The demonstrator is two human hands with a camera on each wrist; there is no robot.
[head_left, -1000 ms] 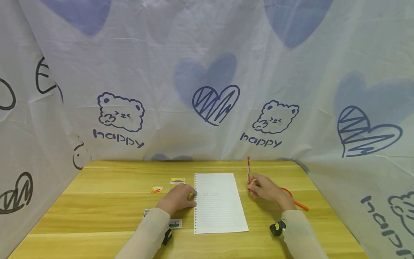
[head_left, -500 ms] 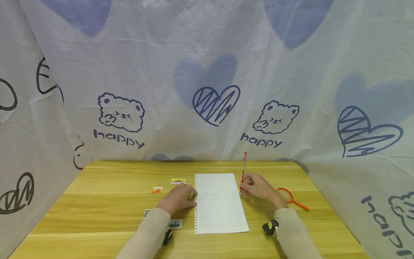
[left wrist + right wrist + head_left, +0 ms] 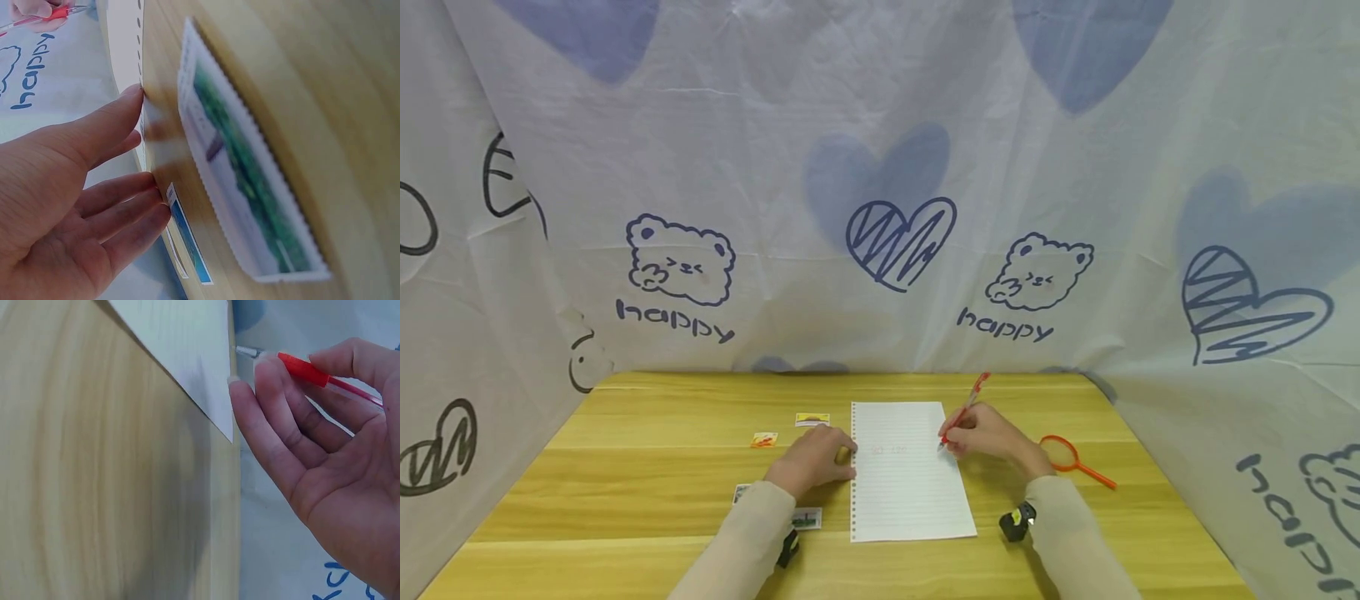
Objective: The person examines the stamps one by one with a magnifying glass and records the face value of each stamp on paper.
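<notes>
A lined sheet of paper (image 3: 910, 492) with punched holes down its left edge lies on the wooden table, faint red writing near its upper part. My left hand (image 3: 812, 457) rests at the sheet's left edge, fingertips touching it; in the left wrist view the fingers (image 3: 119, 200) are extended and hold nothing. My right hand (image 3: 988, 433) pinches a red pen (image 3: 967, 406) between thumb and fingers, its tip pointing down over the paper's right edge. In the right wrist view the red grip of the pen (image 3: 303, 367) shows; whether the tip touches the paper cannot be told.
Stamps lie left of the paper: a yellow one (image 3: 812, 419), an orange one (image 3: 764, 439) and a green one (image 3: 807, 518), with another partly hidden by the left sleeve. An orange magnifying glass (image 3: 1097, 476) lies to the right. A patterned cloth (image 3: 760, 167) hangs behind the table.
My right hand has moved left with the pen, from beside the paper to over its right edge. The pen now leans to the right at its top. The left hand has stayed in place.
</notes>
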